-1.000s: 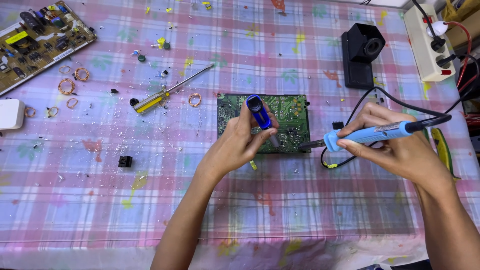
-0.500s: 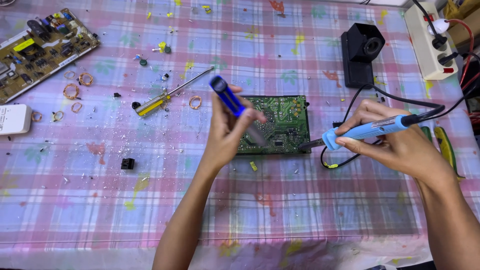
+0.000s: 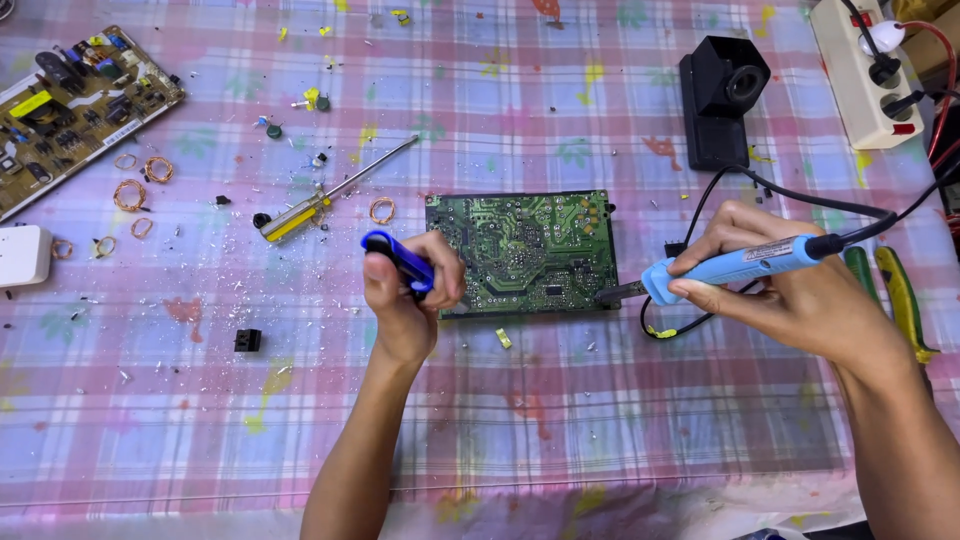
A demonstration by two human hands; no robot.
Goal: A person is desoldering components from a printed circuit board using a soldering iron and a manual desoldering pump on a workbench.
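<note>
A green circuit board (image 3: 520, 250) lies solder-side up on the plaid tablecloth. My left hand (image 3: 410, 300) grips a blue desoldering pump (image 3: 397, 258) just off the board's left edge. My right hand (image 3: 790, 290) holds a blue soldering iron (image 3: 730, 266) like a pen. Its dark tip (image 3: 615, 293) points left at the board's lower right corner. A black cord (image 3: 850, 210) runs from the iron toward the upper right.
A yellow-handled screwdriver (image 3: 320, 200) lies left of the board, with copper wire coils (image 3: 135, 190) and a second circuit board (image 3: 70, 110) at far left. A black block-shaped device (image 3: 720, 95), a white power strip (image 3: 865, 70) and green-handled pliers (image 3: 900, 295) sit on the right.
My left hand has pulled the blue pump off the board, moving it left and down to the board's left edge. The right hand and iron have hardly moved.
</note>
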